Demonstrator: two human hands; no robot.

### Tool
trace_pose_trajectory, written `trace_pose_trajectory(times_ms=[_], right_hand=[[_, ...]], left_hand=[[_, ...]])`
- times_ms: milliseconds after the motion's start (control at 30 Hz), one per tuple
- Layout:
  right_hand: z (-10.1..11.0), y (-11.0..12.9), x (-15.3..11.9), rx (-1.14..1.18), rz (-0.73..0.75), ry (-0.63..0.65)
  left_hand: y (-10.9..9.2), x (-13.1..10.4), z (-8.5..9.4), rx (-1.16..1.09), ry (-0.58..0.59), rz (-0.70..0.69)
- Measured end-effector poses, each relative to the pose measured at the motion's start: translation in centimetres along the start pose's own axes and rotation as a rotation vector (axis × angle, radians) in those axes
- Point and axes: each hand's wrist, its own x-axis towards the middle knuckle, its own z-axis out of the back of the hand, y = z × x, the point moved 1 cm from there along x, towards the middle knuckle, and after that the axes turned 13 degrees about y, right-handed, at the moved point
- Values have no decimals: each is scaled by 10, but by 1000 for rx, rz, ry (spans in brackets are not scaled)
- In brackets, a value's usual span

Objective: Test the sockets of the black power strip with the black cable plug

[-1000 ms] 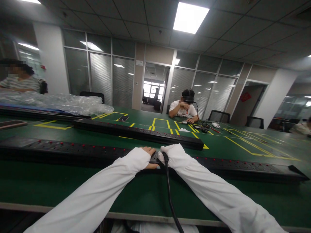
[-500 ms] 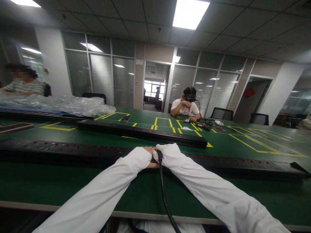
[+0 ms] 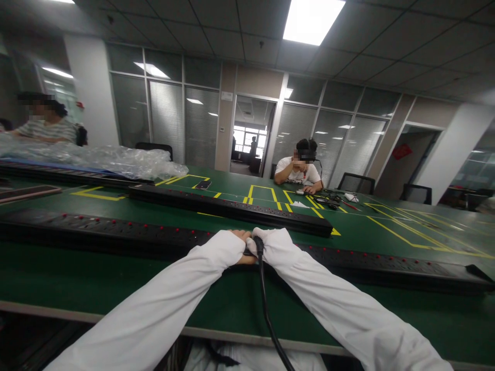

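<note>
Power strip [image 3: 371, 265] runs across mid-frame, L edge to far R; any markings on its casing too small to read. Ditto the white wall sign [image 3: 227, 96] by the doorway, upper ctr, & the red sign [image 3: 402, 151], upper R: blurred. Strip is long, black, w/ sockets & a row of red dots along the top; R end slopes. L hand [image 3: 242, 236] grips it at ctr, fingers on far side, thumb on near side. R hand [image 3: 266, 236] touches L hand, fingers closed narrow round the plug [image 3: 259, 244] of a black cable [image 3: 264, 304] trailing to bottom ctr; can't tell how deep it's in. Green table [image 3: 116, 293] has yellow tape lines, a 2nd black strip [image 3: 232, 209] behind, clear plastic wrap [image 3: 127, 161] at L. Seated person [image 3: 284, 172] opp., upper R of ctr; glass partitions behind.
</note>
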Motion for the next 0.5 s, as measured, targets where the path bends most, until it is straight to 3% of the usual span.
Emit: trace_pose_trajectory(times_ms=[167,333,500], right_hand=[[-3,-1,1,-42,-25,1],[-5,-2,2,-53,-19,9],[-3,-2,2,-61,-48,29]], left_hand=[[0,1,-1,-6,60,39],[0,-2,1,-28,-14,-23],[-1,-4,4,-16,17,1]])
